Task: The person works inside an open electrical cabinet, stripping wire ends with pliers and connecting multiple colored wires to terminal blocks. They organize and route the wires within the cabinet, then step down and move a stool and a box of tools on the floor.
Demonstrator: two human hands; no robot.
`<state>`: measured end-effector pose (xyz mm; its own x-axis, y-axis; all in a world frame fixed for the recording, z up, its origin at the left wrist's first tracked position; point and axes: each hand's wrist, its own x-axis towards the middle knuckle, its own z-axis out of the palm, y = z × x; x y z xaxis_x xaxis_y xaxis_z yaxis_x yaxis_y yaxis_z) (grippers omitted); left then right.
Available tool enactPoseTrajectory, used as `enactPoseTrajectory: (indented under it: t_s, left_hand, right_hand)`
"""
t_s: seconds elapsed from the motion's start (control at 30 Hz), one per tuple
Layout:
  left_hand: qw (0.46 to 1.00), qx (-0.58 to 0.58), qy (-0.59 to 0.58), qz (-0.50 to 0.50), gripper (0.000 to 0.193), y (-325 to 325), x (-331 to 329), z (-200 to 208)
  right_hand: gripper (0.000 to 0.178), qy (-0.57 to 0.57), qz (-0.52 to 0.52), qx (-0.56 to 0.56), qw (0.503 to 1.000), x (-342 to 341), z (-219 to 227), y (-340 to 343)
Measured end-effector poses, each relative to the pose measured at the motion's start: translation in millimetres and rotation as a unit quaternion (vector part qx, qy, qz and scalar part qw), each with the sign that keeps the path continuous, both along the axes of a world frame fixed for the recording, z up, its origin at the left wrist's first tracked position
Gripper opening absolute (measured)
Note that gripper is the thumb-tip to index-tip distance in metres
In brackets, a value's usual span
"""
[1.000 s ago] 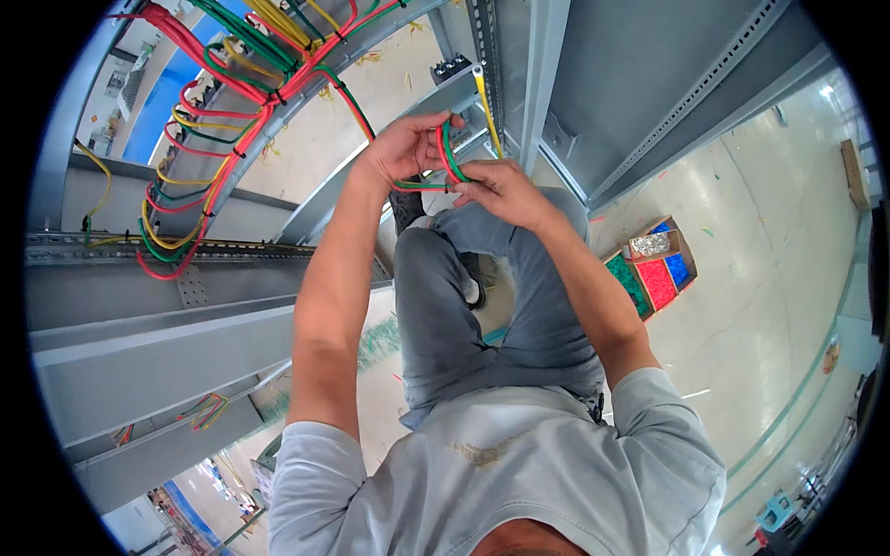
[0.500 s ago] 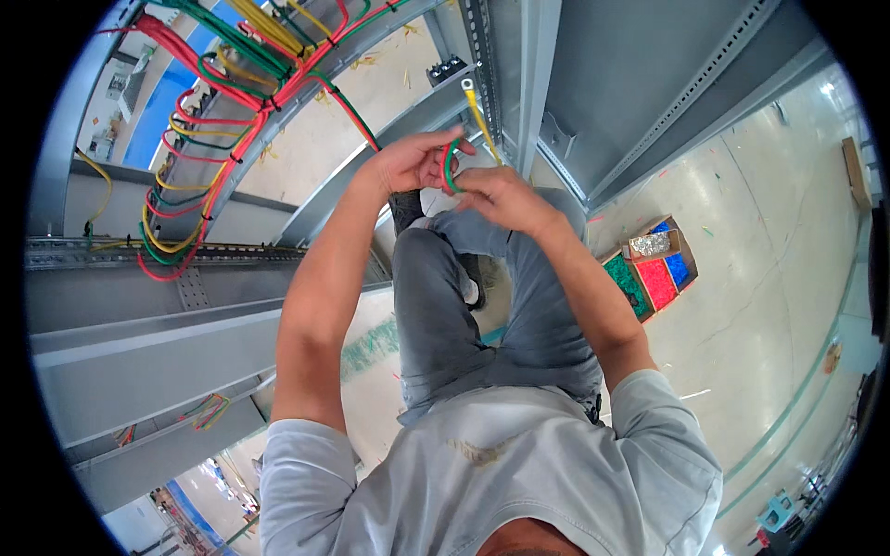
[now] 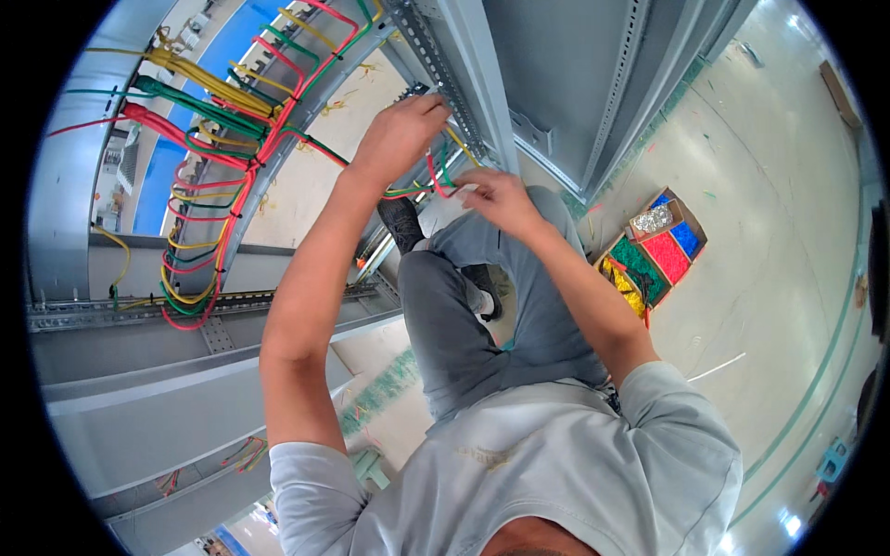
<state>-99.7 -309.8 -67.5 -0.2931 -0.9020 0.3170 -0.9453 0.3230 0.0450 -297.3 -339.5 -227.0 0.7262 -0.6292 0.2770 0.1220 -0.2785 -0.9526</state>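
Observation:
My right hand [image 3: 498, 200], above my knee, pinches red and green wires [image 3: 432, 172] where they bend. Those wires run back to the left under my left wrist, toward the wire bundle along the cabinet frame. Up beside the perforated metal upright, my left hand [image 3: 400, 137] has its fingers curled together. Its fingertips are partly hidden, and what they hold, if anything, I cannot make out. A yellow wire [image 3: 460, 145] lies between my two hands, by the upright. Behind the left fingers a black terminal block [image 3: 414, 91] shows only in part.
On the left a bundle of red, green and yellow wires [image 3: 248, 167] is tied along the grey cabinet frame [image 3: 185, 371]. A sectioned box [image 3: 664, 257] with green, red, blue and yellow small parts stands on the floor to the right. A grey panel [image 3: 565, 83] rises ahead.
My left hand has moved up and away from the right hand, toward the upright. The red and green wires, bunched between both hands before, now stretch out from the right fingers. The view has shifted.

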Motion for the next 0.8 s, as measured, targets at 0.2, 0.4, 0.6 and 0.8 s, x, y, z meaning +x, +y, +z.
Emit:
enactPoseTrajectory:
  t_s: [0.2, 0.4, 0.6, 0.8]
  left_hand:
    - [0.993, 0.05, 0.107, 0.011, 0.015, 0.7, 4.9, -4.2]
    - [0.98, 0.075, 0.18, 0.026, 0.014, 7.7, -1.8, -3.1]
    - [0.973, 0.078, 0.209, 0.05, 0.014, 19.5, 2.5, -9.8]
    - [0.967, 0.084, 0.235, 0.053, 0.015, 14.6, -3.9, -1.0]
  right_hand:
    - [0.057, 0.022, -0.151, -0.007, 0.988, 4.4, 12.9, -7.4]
    - [0.066, 0.094, 0.016, -0.024, 0.995, 24.6, -10.7, -16.9]
    - [0.071, 0.136, 0.093, -0.022, 0.986, 13.4, 11.0, 2.2]
    - [0.066, 0.122, -0.077, -0.154, 0.977, 22.1, -6.7, 13.1]
